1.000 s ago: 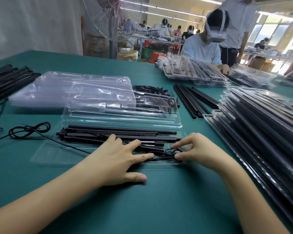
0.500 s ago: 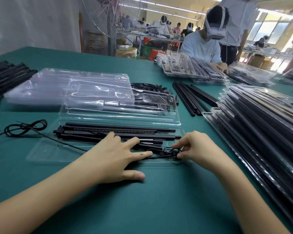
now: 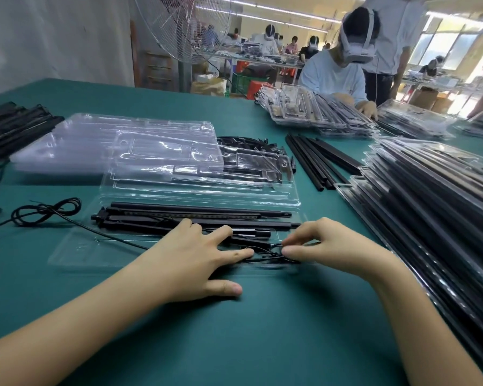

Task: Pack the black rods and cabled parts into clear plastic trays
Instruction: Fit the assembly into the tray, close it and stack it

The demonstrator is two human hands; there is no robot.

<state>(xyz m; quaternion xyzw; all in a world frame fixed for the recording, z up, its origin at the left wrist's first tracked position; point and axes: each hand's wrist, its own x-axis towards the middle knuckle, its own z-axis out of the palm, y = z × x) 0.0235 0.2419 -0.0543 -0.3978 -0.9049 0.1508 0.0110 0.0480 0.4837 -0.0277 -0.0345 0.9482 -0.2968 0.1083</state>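
A clear plastic tray [image 3: 76, 253] lies on the green table in front of me. Several black rods [image 3: 195, 217] lie lengthwise in it. My left hand [image 3: 193, 256] lies flat with spread straight fingers, pressing on the rods and on the tray's near part. My right hand [image 3: 326, 246] pinches a small coil of thin black cable [image 3: 272, 253] at the tray's right end, between thumb and fingertips. A thin black wire [image 3: 106, 235] runs from the tray leftward to a looped cable bundle [image 3: 45, 211] on the table.
Empty clear trays [image 3: 140, 151] are stacked behind the working tray. Loose black rods [image 3: 318, 160] lie right of them. A tall stack of packed trays [image 3: 430, 196] fills the right side. More black rods [image 3: 14, 126] sit far left. A person with a headset works across the table.
My right fingers have closed tighter on the cable coil and shifted it slightly. The left hand stays flat in place. The view has tilted a little.
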